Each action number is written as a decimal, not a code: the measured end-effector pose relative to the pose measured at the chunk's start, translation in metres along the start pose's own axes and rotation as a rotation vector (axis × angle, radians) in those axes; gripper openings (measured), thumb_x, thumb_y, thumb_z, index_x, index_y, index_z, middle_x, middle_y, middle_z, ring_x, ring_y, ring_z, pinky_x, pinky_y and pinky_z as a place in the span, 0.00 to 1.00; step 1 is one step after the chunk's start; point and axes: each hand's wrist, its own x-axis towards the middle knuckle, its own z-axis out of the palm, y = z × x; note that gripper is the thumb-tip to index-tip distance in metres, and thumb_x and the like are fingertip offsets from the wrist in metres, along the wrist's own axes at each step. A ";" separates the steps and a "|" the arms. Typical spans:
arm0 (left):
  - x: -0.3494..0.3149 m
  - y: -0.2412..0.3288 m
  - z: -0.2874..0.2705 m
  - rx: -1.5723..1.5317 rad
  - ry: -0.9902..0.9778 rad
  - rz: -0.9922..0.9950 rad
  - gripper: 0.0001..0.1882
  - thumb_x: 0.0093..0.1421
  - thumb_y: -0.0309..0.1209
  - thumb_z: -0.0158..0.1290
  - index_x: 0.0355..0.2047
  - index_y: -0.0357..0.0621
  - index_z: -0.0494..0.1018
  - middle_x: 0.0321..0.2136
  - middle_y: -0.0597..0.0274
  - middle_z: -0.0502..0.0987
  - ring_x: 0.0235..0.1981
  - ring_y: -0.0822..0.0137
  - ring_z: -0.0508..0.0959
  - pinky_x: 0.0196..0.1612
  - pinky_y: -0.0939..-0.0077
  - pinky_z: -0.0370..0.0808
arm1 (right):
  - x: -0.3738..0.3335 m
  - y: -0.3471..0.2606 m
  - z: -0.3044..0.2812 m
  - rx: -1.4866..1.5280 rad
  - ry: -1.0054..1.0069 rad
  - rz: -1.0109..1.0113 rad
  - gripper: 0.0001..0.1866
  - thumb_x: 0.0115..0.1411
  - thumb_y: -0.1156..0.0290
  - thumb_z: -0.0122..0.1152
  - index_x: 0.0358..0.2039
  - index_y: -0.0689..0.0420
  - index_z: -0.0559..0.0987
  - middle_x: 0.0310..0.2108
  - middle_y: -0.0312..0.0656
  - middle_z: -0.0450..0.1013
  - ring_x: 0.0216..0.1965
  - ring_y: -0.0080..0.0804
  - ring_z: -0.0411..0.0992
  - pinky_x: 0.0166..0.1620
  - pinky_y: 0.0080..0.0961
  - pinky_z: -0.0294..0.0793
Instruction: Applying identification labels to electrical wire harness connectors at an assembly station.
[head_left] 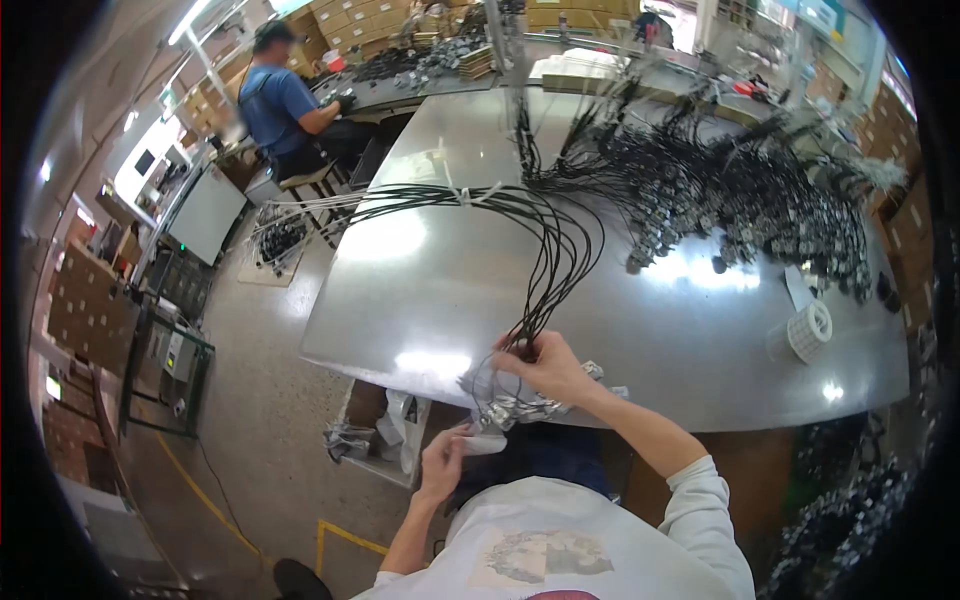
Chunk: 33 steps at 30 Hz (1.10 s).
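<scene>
A shiny metal worktop (430,290) carries a heap of black cables (745,190) at its far right; beyond, a co-worker (272,110) sits near stacked cartons (355,22). The right hand (548,368) has its fingers wrapped around a looped cable bundle (543,290) by the near edge, silvery connectors (520,410) nearer the body; the left hand (443,462) pinches translucent plastic (487,442).
</scene>
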 end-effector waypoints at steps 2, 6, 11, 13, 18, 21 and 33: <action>-0.003 -0.009 -0.016 0.015 0.101 -0.055 0.14 0.78 0.30 0.48 0.49 0.34 0.81 0.52 0.55 0.85 0.44 0.73 0.79 0.49 0.77 0.76 | 0.008 -0.007 0.022 0.013 -0.076 -0.006 0.11 0.68 0.72 0.69 0.48 0.64 0.83 0.38 0.41 0.85 0.40 0.23 0.82 0.46 0.23 0.80; -0.020 -0.029 -0.046 -0.005 0.271 -0.275 0.14 0.77 0.34 0.51 0.48 0.37 0.82 0.41 0.61 0.85 0.43 0.71 0.80 0.49 0.73 0.76 | 0.034 -0.014 0.072 0.079 -0.151 0.020 0.10 0.68 0.71 0.70 0.45 0.64 0.85 0.38 0.39 0.85 0.40 0.20 0.80 0.45 0.24 0.80; -0.036 -0.050 -0.061 -0.030 0.401 -0.345 0.15 0.77 0.37 0.53 0.47 0.37 0.83 0.33 0.69 0.81 0.37 0.75 0.75 0.43 0.75 0.73 | 0.079 -0.025 0.108 0.034 -0.325 -0.079 0.10 0.70 0.71 0.68 0.46 0.64 0.85 0.40 0.41 0.86 0.43 0.20 0.80 0.48 0.24 0.81; -0.037 -0.056 -0.062 -0.046 0.444 -0.384 0.16 0.77 0.37 0.53 0.47 0.37 0.83 0.32 0.70 0.79 0.35 0.76 0.74 0.42 0.76 0.72 | 0.113 -0.024 0.115 0.015 -0.331 -0.070 0.09 0.70 0.72 0.68 0.45 0.64 0.86 0.39 0.39 0.86 0.41 0.19 0.79 0.46 0.24 0.79; -0.032 -0.066 -0.065 -0.259 0.372 -0.479 0.16 0.76 0.38 0.54 0.45 0.35 0.82 0.34 0.72 0.79 0.37 0.78 0.74 0.42 0.79 0.72 | 0.253 -0.003 0.092 -0.316 -0.258 -0.171 0.08 0.71 0.70 0.68 0.44 0.60 0.85 0.37 0.34 0.84 0.38 0.20 0.77 0.45 0.24 0.78; -0.024 -0.070 -0.068 -0.284 0.374 -0.474 0.13 0.75 0.35 0.55 0.44 0.37 0.84 0.34 0.71 0.80 0.37 0.77 0.76 0.44 0.77 0.73 | 0.386 -0.004 0.048 -0.438 -0.195 -0.307 0.08 0.73 0.66 0.66 0.44 0.58 0.85 0.39 0.33 0.83 0.44 0.20 0.77 0.51 0.25 0.77; 0.015 -0.065 -0.071 -0.347 0.326 -0.564 0.14 0.76 0.35 0.54 0.45 0.36 0.84 0.34 0.69 0.83 0.38 0.77 0.76 0.46 0.78 0.74 | 0.497 0.041 -0.080 -0.561 0.097 -0.240 0.36 0.64 0.60 0.73 0.69 0.60 0.73 0.67 0.49 0.74 0.69 0.40 0.70 0.69 0.39 0.68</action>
